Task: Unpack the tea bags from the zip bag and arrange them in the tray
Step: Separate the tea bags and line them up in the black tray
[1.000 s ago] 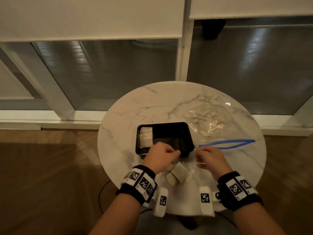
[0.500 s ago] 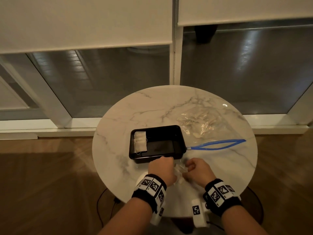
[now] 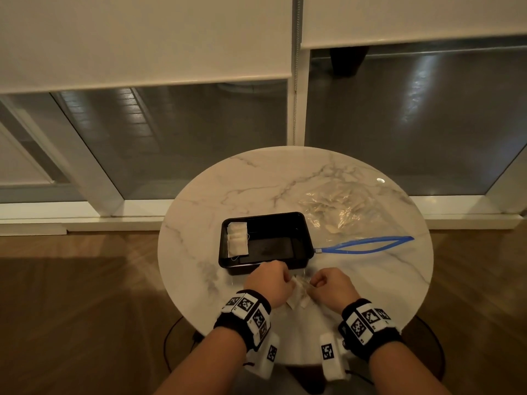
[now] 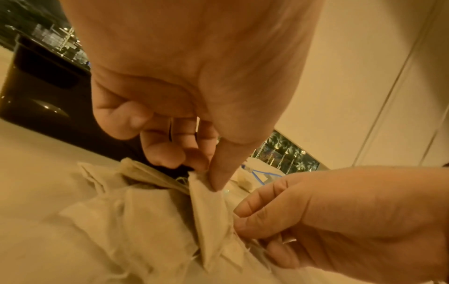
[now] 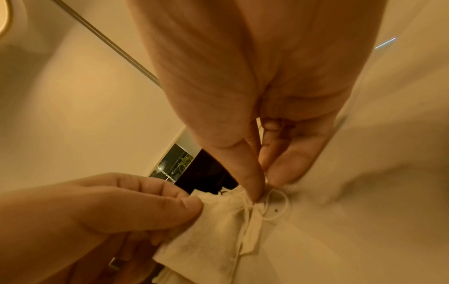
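A black tray (image 3: 302, 223) stands on the round marble table (image 3: 256, 181), with a stack of tea bags (image 3: 237, 243) at its left end. A clear zip bag (image 3: 348, 212) with a blue zip (image 3: 368, 244) lies open to the tray's right. In front of the tray a small cluster of loose tea bags (image 3: 298, 297) lies between my hands. My left hand (image 3: 271, 283) pinches the top corner of one tea bag (image 4: 209, 211). My right hand (image 3: 330, 289) pinches the string (image 5: 274, 203) of a tea bag (image 5: 218, 230) at its top edge.
The table's near edge (image 3: 285, 363) is just below my wrists. Beyond the table are large windows with white blinds (image 3: 142, 38) and a wooden floor (image 3: 71, 309). Bare marble shows left of the tray and at the far side.
My hands have drawn closer together over the loose tea bags and now both pinch them. The camera has shifted, so the table sits lower and further right in view.
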